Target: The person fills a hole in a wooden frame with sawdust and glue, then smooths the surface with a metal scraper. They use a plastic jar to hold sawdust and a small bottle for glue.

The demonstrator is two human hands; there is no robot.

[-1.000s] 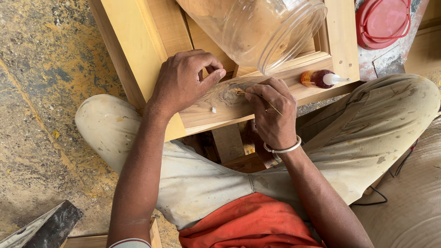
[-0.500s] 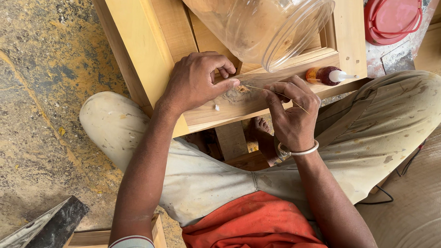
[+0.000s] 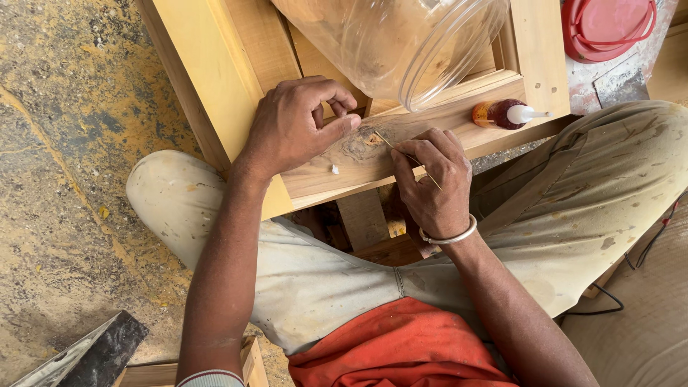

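Note:
A pale wooden frame (image 3: 236,64) lies across my lap. My left hand (image 3: 297,125) rests curled on its near rail, thumb pressed beside a dark knot (image 3: 362,143) in the wood. My right hand (image 3: 430,179) pinches a thin stick (image 3: 401,152) whose tip touches the knot. A small white blob (image 3: 335,170) sits on the rail below my left thumb. A small bottle of brown liquid with a white nozzle (image 3: 505,114) lies on the rail to the right.
A large clear plastic jar (image 3: 401,43) lies on its side on the frame, mouth toward me. A red lid (image 3: 609,25) sits at the top right. A dark block (image 3: 100,351) lies at the bottom left on the dusty yellow-stained floor (image 3: 64,143).
My right hand slid down and right along the rail, now holding the thin stick out to the knot. My left hand has curled tighter.

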